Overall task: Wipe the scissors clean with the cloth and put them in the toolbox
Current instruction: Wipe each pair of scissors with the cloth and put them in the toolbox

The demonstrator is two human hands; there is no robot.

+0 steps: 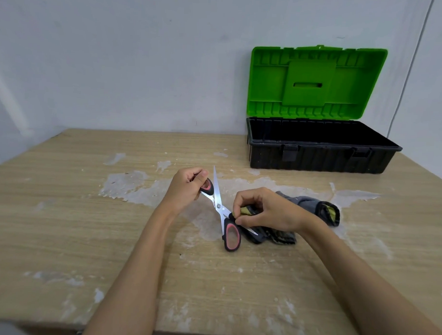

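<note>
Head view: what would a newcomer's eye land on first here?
The toolbox at the table's far right, its bright green lid standing open. Then, mid-table, the open scissors: the left hand holds one handle while the right hand pinches a dark cloth on a blade. White patches mark the table.

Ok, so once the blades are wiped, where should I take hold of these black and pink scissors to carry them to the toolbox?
Probably by the handles. The black and pink-handled scissors lie splayed open, one bare blade pointing away from you. The left hand already grips the upper handle loop; close the blades, then grip both loops from the near left side, away from the sharp edges, while the right hand holds the dark cloth.
</note>
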